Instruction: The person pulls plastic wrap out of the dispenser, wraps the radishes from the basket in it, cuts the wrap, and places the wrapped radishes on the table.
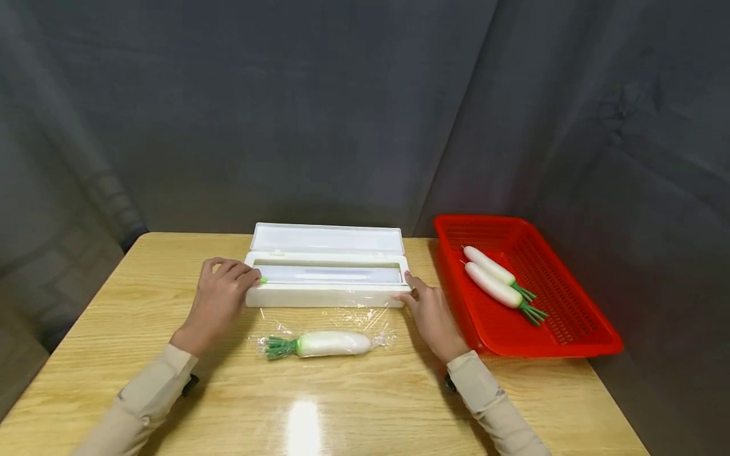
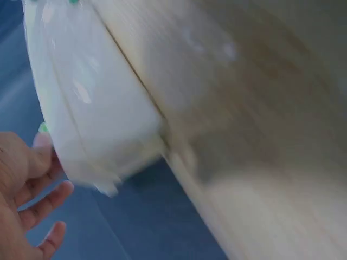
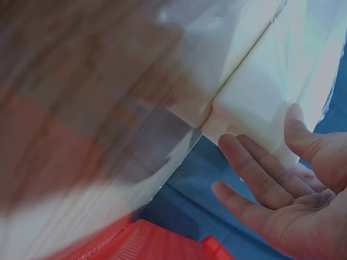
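A white cling film dispenser (image 1: 327,296) stands on the table, its lid (image 1: 327,239) raised at the back and a roll of film (image 1: 331,274) inside. At its left end, my left hand (image 1: 219,297) pinches a small green slide cutter (image 1: 263,280) with thumb and forefinger; the other fingers hang loose in the left wrist view. My right hand (image 1: 430,313) grips the dispenser's right end, thumb on its front and fingers against the end wall. Just in front lies a white radish (image 1: 335,343) with green stems, covered by clear film (image 1: 365,320) that reaches to the dispenser.
On the right, a red plastic basket (image 1: 570,350) holds two more white radishes (image 1: 492,285) with green stems. The wooden table (image 1: 251,405) carries everything, and a dark grey curtain (image 1: 285,114) hangs behind it.
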`<state>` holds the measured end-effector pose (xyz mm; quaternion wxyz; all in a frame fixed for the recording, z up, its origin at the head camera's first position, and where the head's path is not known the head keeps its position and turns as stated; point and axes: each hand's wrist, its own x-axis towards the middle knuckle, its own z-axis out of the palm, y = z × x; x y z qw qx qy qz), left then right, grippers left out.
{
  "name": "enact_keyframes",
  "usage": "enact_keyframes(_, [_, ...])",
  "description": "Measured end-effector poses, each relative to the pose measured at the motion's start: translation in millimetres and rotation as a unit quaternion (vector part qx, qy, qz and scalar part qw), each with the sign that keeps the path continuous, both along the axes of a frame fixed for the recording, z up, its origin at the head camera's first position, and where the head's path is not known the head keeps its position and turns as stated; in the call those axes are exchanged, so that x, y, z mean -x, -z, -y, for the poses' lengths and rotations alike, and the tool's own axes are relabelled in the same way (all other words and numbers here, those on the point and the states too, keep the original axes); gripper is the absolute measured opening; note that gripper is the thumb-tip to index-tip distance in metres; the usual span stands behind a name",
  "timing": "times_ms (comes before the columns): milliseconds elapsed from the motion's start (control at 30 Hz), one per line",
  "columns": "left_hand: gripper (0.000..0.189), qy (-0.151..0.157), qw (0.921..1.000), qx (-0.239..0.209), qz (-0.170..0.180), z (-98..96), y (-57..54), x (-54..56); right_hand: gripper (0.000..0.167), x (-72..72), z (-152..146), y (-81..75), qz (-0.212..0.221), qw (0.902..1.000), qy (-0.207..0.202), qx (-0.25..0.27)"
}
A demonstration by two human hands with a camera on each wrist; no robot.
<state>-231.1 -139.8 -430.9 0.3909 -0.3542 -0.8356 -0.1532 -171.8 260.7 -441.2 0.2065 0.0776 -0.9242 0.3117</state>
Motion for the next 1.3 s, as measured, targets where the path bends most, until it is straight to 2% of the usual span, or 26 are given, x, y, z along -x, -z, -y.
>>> enact_keyframes(200, [0.008,0.004,1.0,-0.002,-0.002,5.5,-0.2,2.2,0.057,-1.4,-6,-2.9,-0.012,0.9997,0.02,-0.004])
enact_keyframes(467, [0.004,-0.027,0.9989,-0.01,-0.037,10.7,2.2,-2.7,0.058,0.6,-3,-2.7,-0.004,1.0,0.001,0.005])
enact_keyframes(700, [0.004,-0.046,0.9987,0.013,-0.016,18.1,-4.4,-5.2,0.057,1.8,1,-1.2,0.0,1.0,0.004,0.003])
enact_keyframes(933, [0.014,-0.063,0.9974,0.033,-0.004,26.2,-5.7,-7.1,0.056,2.0,2,-1.2,0.002,1.0,0.005,-0.003])
enact_keyframes(1133, [0.013,-0.075,0.9962,0.043,0.008,22.4,-7.6,-10.8,0.057,-1.0,2,-2.8,-0.012,0.9984,0.025,-0.049])
enact_keyframes(1300, [0.015,-0.051,0.9979,0.034,0.022,18.1,-11.4,-16.8,0.052,-1.5,4,-7.3,-0.038,0.9954,0.01,-0.087])
